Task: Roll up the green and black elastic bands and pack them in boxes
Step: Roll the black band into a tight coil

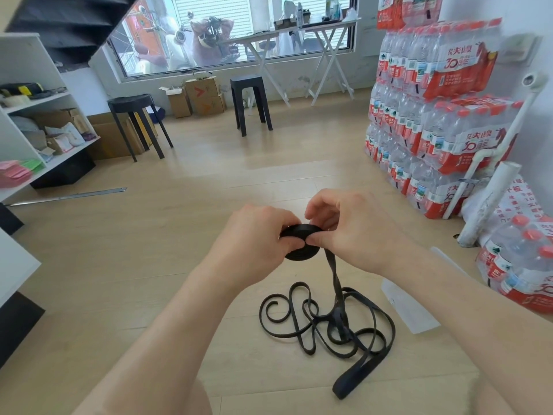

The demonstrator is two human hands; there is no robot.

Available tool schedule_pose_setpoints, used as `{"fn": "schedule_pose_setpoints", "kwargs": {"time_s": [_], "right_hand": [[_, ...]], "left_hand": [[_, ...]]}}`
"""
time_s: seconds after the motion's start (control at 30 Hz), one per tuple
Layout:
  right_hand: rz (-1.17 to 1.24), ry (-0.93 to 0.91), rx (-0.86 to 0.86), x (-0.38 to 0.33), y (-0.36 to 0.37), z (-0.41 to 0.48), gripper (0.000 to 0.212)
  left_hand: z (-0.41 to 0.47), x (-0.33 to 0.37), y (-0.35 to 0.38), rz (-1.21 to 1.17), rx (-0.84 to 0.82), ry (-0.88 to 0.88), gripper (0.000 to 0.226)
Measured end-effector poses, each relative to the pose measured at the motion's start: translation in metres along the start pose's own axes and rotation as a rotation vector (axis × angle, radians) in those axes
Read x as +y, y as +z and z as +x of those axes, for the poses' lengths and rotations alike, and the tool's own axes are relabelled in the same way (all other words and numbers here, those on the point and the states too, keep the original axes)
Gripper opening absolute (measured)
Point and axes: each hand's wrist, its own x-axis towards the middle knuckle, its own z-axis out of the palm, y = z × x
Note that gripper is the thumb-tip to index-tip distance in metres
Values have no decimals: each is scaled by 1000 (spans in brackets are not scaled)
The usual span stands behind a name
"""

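i hold a rolled coil of black elastic band (300, 242) at the centre of the frame, my left hand (254, 238) curled round its left side and my right hand (353, 229) pinching its right edge with thumb and fingers. from the coil the loose band (335, 319) hangs down into a tangle of loops on the wooden floor (209, 190) at lower centre. a clear plastic bag (410, 307) lies just right of the tangle. packs of bottled water (434, 115) stand stacked at the right.
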Motion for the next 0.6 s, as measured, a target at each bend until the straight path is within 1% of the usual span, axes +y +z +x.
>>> {"fn": "schedule_pose_setpoints", "kwargs": {"time_s": [0.17, 0.3, 0.43, 0.6], "right_hand": [[186, 60, 36, -1, 1, 1, 22], [340, 89, 43, 0, 2, 1, 20], [379, 90, 44, 0, 1, 1, 20], [369, 72, 64, 2, 6, 1, 21]], "left_hand": [[2, -7, 2, -174, 136, -52, 9], [4, -10, 4, -302, 185, -94, 12], [5, -11, 1, -478, 248, -136, 30], [4, -8, -5, -676, 321, -196, 32]]}}
